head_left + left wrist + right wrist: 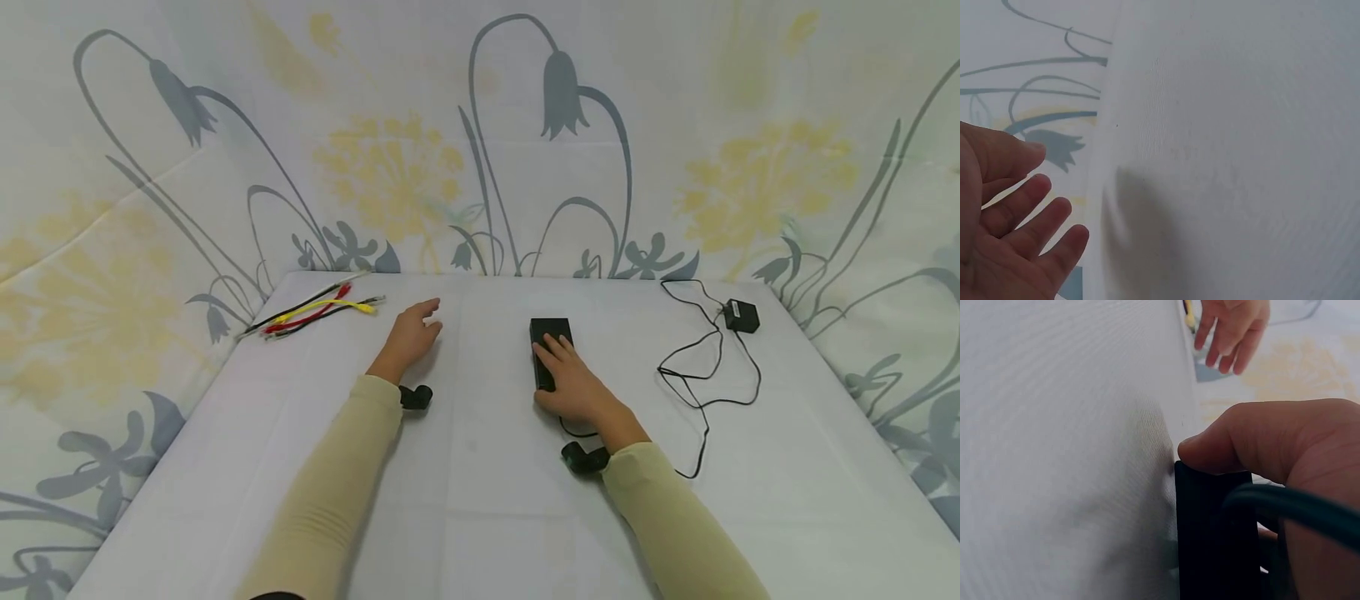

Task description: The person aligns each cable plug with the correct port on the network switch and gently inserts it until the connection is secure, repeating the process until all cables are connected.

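Observation:
A flat oblong black box (550, 329) lies on the white table right of centre. My right hand (573, 385) holds it from above, fingers across its top and thumb at its near left edge. In the right wrist view the thumb presses the side of the black box (1213, 537), and a dark cable (1297, 506) runs in front of it; the other fingers are mostly hidden. My left hand (408, 337) holds nothing and hovers over the table, left of the box. Its fingers (1041, 225) are loosely bent and spread in the left wrist view.
Several short cables (318, 312), black, red and yellow, lie in a bundle at the back left. At the right, a black power adapter (741, 316) lies with its thin black cord (705, 403) in loose loops. Behind the table (480, 500) hangs a flower-patterned cloth (495, 167).

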`<state>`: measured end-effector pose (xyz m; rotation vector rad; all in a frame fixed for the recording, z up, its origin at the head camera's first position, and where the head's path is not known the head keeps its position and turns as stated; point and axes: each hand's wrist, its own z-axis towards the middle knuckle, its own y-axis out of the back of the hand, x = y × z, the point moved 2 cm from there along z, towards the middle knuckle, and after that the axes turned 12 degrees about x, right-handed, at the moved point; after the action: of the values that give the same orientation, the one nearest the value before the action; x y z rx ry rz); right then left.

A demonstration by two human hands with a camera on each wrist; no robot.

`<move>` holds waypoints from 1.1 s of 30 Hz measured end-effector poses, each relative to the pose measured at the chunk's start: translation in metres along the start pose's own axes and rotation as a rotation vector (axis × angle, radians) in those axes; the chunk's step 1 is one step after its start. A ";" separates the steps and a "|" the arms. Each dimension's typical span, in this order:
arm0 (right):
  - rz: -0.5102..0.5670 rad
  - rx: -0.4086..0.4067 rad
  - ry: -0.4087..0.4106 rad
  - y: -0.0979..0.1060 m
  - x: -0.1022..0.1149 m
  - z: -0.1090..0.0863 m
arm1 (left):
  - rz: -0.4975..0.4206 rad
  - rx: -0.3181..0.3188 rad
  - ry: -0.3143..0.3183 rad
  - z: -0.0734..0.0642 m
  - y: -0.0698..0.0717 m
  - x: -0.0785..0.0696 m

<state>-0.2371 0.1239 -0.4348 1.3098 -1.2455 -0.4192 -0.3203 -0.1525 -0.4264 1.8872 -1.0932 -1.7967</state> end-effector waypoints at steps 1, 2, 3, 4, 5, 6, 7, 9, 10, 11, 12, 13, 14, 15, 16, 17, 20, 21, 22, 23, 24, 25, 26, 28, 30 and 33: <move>0.002 -0.001 0.002 0.000 0.000 0.000 | 0.009 0.000 0.011 0.000 0.002 0.002; 0.004 -0.002 0.006 0.000 0.000 0.000 | 0.017 -0.001 0.021 -0.001 0.003 0.003; 0.002 -0.003 0.007 0.000 0.000 0.000 | 0.023 -0.003 0.030 -0.001 0.005 0.005; -0.001 -0.003 0.005 0.000 0.000 0.000 | 0.028 -0.005 0.034 -0.001 0.006 0.006; -0.001 -0.001 0.000 -0.001 -0.001 0.000 | 0.034 -0.008 0.039 -0.001 0.008 0.008; -0.003 -0.001 -0.001 -0.001 -0.001 0.000 | 0.042 -0.014 0.039 -0.002 0.009 0.009; -0.004 0.001 -0.003 -0.001 -0.001 0.000 | 0.053 -0.019 0.036 -0.002 0.011 0.010; -0.003 0.001 -0.003 0.000 -0.001 0.000 | 0.074 -0.029 0.035 -0.002 0.015 0.013; -0.002 0.003 -0.006 0.000 -0.001 -0.001 | 0.085 -0.032 0.036 -0.002 0.017 0.015; -0.002 0.002 -0.002 0.000 -0.001 -0.001 | 0.096 -0.035 0.041 -0.002 0.019 0.016; -0.003 0.001 0.003 0.000 -0.001 -0.001 | 0.104 -0.036 0.046 -0.002 0.021 0.018; -0.003 0.000 0.003 0.000 -0.001 -0.001 | 0.113 -0.035 0.052 -0.003 0.023 0.019; -0.005 -0.001 0.004 0.001 0.000 -0.001 | 0.121 -0.034 0.061 -0.003 0.025 0.020; -0.005 -0.001 0.001 0.001 0.000 -0.002 | 0.133 -0.032 0.068 -0.003 0.028 0.021; -0.006 -0.001 -0.002 0.000 -0.001 -0.002 | 0.145 -0.029 0.078 -0.003 0.030 0.022; -0.008 -0.003 -0.001 0.000 -0.001 -0.001 | 0.156 -0.030 0.085 -0.004 0.032 0.023; -0.014 -0.008 -0.003 0.000 -0.002 -0.001 | 0.200 -0.032 0.099 -0.004 0.038 0.025; -0.014 -0.009 -0.005 0.000 -0.002 -0.001 | 0.217 -0.035 0.099 -0.004 0.040 0.027; -0.017 -0.009 -0.006 0.000 -0.002 -0.001 | 0.233 -0.038 0.101 -0.004 0.042 0.028; -0.019 -0.008 -0.006 0.000 -0.002 -0.001 | 0.245 -0.043 0.101 -0.005 0.043 0.029; -0.019 -0.007 -0.007 0.000 -0.002 -0.001 | 0.257 -0.049 0.104 -0.005 0.045 0.030; -0.021 -0.007 -0.007 0.000 -0.002 -0.001 | 0.271 -0.055 0.105 -0.005 0.046 0.032; -0.020 -0.004 -0.009 0.000 -0.002 -0.001 | 0.283 -0.062 0.107 -0.005 0.048 0.033; -0.015 -0.001 -0.011 0.001 -0.002 -0.001 | 0.300 -0.075 0.115 -0.005 0.050 0.037; -0.012 -0.001 -0.010 0.001 -0.001 -0.002 | 0.319 -0.090 0.115 -0.005 0.053 0.039; -0.009 0.005 -0.012 0.001 0.000 -0.001 | 0.342 -0.100 0.115 -0.006 0.057 0.042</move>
<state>-0.2364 0.1253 -0.4339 1.3188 -1.2516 -0.4312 -0.3356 -0.2211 -0.4165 1.6096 -1.1776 -1.5052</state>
